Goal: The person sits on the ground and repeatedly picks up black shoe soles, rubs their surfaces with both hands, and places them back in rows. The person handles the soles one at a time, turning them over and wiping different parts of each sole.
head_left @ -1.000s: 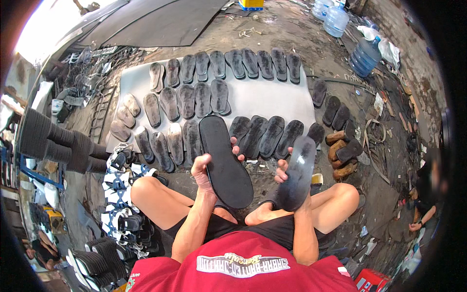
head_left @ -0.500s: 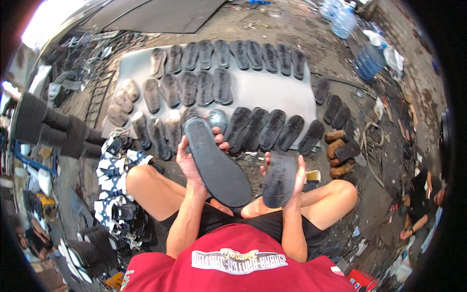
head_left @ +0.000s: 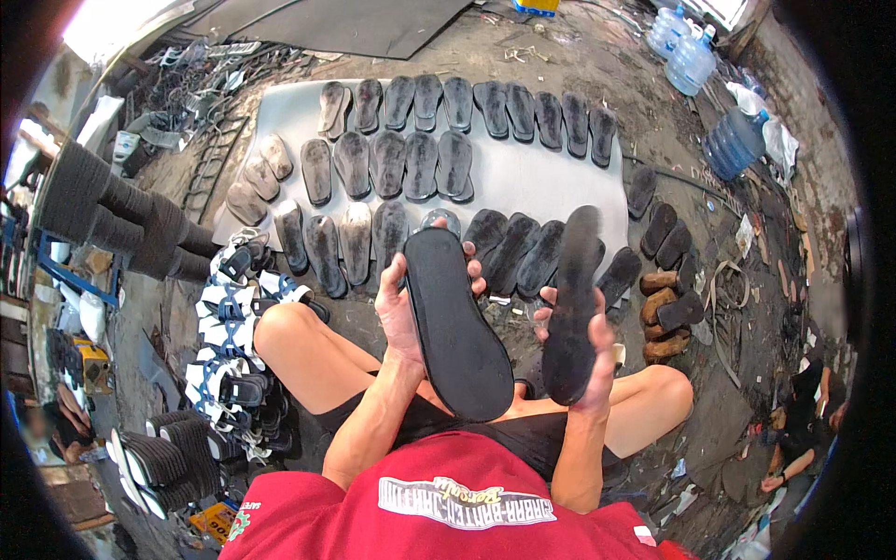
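Observation:
My left hand [head_left: 399, 313] grips a large black shoe sole [head_left: 457, 327] by its sides, the flat face turned up. To its right, my right hand [head_left: 597, 359] holds a second, narrower dark sole [head_left: 571, 317], tilted on edge and slightly blurred by motion. The two soles are apart, both raised above my crossed legs. Just beyond the black sole, a clear rounded container [head_left: 439, 221] is partly hidden behind it. Rows of dark soles [head_left: 406, 166] lie past my hands on a pale sheet [head_left: 523, 182].
White and navy sandals [head_left: 224, 322] are heaped by my left knee, with stacked black soles [head_left: 187, 457] nearer. Brown shoe lasts [head_left: 665, 322] lie right of the sheet. Large blue water bottles [head_left: 733, 142] stand at far right. Another person [head_left: 803, 411] is at the right edge.
Both soles have shifted right in the picture. The right-hand sole has been raised and turned more onto its edge, while the left-hand one has become more upright. The view has shifted slightly.

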Demonstrator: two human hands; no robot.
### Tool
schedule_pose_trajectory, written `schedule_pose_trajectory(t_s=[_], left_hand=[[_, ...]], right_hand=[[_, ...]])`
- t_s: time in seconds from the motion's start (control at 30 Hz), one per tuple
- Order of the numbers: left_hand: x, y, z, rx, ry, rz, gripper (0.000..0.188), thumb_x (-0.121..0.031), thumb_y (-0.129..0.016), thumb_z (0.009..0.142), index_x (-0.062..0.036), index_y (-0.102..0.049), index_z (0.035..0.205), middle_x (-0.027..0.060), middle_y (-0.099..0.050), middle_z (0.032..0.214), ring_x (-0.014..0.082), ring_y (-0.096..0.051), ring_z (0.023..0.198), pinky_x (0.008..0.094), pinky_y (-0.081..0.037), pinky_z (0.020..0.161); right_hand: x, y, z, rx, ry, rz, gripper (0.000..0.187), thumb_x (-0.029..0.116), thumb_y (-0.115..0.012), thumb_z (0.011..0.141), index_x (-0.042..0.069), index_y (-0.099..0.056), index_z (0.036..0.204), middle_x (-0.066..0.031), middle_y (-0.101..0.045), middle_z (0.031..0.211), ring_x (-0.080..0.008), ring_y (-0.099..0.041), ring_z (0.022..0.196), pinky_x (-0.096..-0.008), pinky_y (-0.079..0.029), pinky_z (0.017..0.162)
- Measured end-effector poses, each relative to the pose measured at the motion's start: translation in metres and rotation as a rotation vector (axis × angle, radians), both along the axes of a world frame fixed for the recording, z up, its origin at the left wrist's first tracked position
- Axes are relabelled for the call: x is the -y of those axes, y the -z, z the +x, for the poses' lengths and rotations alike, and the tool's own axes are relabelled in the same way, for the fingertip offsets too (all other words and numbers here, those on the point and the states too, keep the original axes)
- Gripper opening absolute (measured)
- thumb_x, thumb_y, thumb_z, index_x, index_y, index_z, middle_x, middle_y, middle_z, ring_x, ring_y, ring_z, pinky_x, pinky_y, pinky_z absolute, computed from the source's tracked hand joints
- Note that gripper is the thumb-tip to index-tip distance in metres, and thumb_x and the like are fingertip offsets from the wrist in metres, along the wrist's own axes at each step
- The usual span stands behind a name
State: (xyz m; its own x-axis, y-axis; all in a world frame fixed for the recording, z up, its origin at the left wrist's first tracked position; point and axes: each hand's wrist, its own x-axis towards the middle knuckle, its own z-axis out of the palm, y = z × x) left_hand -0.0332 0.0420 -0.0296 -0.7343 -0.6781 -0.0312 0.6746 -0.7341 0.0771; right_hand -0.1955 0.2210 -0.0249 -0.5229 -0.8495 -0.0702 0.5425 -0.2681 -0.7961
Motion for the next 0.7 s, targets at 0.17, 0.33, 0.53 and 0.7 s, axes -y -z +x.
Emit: schedule_pose_trajectory(t_s=[0.17, 0.33, 0.53, 0.7], left_hand=[[-0.013, 0.002, -0.002, 0.024, -0.037, -0.194, 0.076, -0.063, -0.055, 0.106, -0.0183, -0.037, 0.164, 0.0222, -0.060, 0.136, 0.0356, -0.061, 0.120, 0.0535, -0.054, 0.105], [-0.027, -0.020, -0.007, 0.101, -0.009, -0.317, 0.082, -0.065, -0.053, 0.106, -0.0200, -0.027, 0.169, 0.0228, -0.053, 0.147, 0.0377, -0.059, 0.133, 0.0555, -0.052, 0.113], [-0.037, -0.035, -0.010, -0.006, 0.048, -0.304, 0.085, -0.055, -0.056, 0.108, -0.0078, -0.022, 0.170, 0.0199, -0.053, 0.151, 0.0341, -0.057, 0.139, 0.0467, -0.053, 0.115], [-0.036, -0.034, -0.012, 0.028, 0.060, -0.318, 0.086, -0.055, -0.058, 0.107, -0.0080, -0.022, 0.170, 0.0190, -0.055, 0.150, 0.0324, -0.057, 0.139, 0.0453, -0.052, 0.114]], right_hand=[[0.002, -0.053, 0.045, -1.086, 0.224, 0.290, 0.054, 0.025, -0.079, 0.086, 0.003, -0.074, 0.134, -0.0159, -0.074, 0.123, -0.0330, -0.066, 0.105, -0.0440, -0.054, 0.096], [-0.004, -0.056, 0.084, -1.435, 0.336, 0.218, 0.068, 0.037, -0.091, 0.067, 0.010, -0.080, 0.128, -0.0166, -0.068, 0.108, -0.0374, -0.061, 0.102, -0.0456, -0.058, 0.085], [-0.010, -0.032, 0.091, -1.444, 0.327, 0.273, 0.071, 0.041, -0.088, 0.069, 0.011, -0.079, 0.133, -0.0253, -0.058, 0.118, -0.0377, -0.059, 0.106, -0.0479, -0.057, 0.087], [-0.004, -0.034, 0.088, -1.435, 0.355, 0.259, 0.067, 0.039, -0.089, 0.070, 0.010, -0.080, 0.131, -0.0228, -0.061, 0.114, -0.0362, -0.061, 0.104, -0.0456, -0.058, 0.085]])
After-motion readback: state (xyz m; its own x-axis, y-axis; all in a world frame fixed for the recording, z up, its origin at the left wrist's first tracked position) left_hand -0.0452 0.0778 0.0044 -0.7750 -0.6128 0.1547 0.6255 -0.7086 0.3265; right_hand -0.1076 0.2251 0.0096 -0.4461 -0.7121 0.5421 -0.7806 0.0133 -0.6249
